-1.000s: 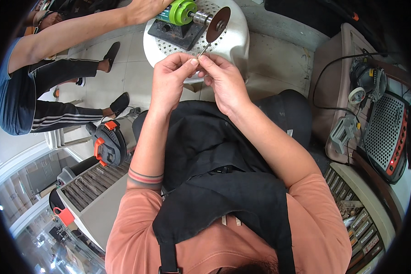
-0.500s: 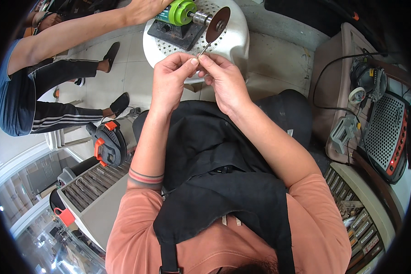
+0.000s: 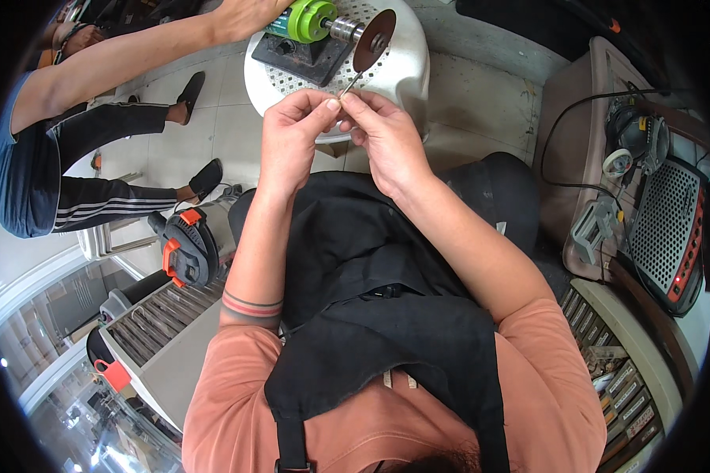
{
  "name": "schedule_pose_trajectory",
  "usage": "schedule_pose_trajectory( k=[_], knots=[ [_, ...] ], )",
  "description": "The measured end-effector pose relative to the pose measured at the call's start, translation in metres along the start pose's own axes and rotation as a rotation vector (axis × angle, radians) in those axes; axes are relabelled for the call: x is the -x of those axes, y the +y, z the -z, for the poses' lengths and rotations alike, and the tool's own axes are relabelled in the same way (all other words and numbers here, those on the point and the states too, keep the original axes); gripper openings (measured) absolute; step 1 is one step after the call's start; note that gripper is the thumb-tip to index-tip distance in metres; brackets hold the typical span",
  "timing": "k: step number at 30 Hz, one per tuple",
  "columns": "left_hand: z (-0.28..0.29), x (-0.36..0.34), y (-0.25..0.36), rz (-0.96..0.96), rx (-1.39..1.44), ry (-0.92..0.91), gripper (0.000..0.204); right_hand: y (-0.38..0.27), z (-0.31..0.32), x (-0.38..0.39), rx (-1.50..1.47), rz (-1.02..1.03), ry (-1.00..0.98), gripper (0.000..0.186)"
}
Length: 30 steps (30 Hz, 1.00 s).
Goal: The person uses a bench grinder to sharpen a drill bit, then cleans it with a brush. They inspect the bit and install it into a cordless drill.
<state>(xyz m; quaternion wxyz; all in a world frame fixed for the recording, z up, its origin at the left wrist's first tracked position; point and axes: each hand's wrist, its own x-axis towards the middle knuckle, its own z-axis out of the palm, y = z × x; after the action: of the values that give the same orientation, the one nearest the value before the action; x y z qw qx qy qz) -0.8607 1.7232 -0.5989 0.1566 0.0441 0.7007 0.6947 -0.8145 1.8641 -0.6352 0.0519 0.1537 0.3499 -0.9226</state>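
Observation:
My left hand [image 3: 300, 126] and my right hand [image 3: 375, 134] meet just in front of the white stool [image 3: 406, 87], both pinching a thin metal rod [image 3: 353, 83]. Its far end reaches up to the lower edge of a brown disc [image 3: 368, 49]; whether it touches, I cannot tell. The disc is mounted on the steel spindle [image 3: 343, 28] of a green motor [image 3: 304, 22] on a dark base plate [image 3: 292, 61], which rests on the stool. A co-worker's hand [image 3: 248, 16] reaches onto the motor from the upper left.
At the left stand the co-worker's legs [image 3: 114, 193], an orange-and-black vacuum [image 3: 193, 244] and a slotted storage unit [image 3: 158, 323]. At right are a beige bin [image 3: 560, 142] with cables, a perforated red-edged device [image 3: 659, 232] and shelved boxes [image 3: 623, 394].
My hands and the rod have shifted very slightly left in the picture, as have the stool and motor. Both pinches stay closed.

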Motion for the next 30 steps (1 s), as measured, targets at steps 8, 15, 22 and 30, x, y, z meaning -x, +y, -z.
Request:
schedule_pose_trajectory(
  k=[8,15,22,30],
  knots=[
    [0.0011,-0.0003,-0.0015,-0.006,0.009,0.001,0.012,-0.001,-0.0019,0.0004,-0.015,-0.004,0.006,0.028],
    [-0.0009,-0.0034,-0.001,-0.014,-0.02,0.009,0.01,0.0002,-0.0002,-0.0014,0.0,0.005,0.002,0.028],
    [-0.0015,-0.0036,0.0019,-0.021,-0.036,-0.001,0.011,-0.0006,0.0008,-0.0024,0.0,0.003,0.007,0.028],
    [-0.0007,-0.0051,-0.0004,-0.025,-0.036,0.0,0.011,-0.0021,-0.0006,-0.0014,-0.01,-0.001,0.006,0.027]
  ],
)
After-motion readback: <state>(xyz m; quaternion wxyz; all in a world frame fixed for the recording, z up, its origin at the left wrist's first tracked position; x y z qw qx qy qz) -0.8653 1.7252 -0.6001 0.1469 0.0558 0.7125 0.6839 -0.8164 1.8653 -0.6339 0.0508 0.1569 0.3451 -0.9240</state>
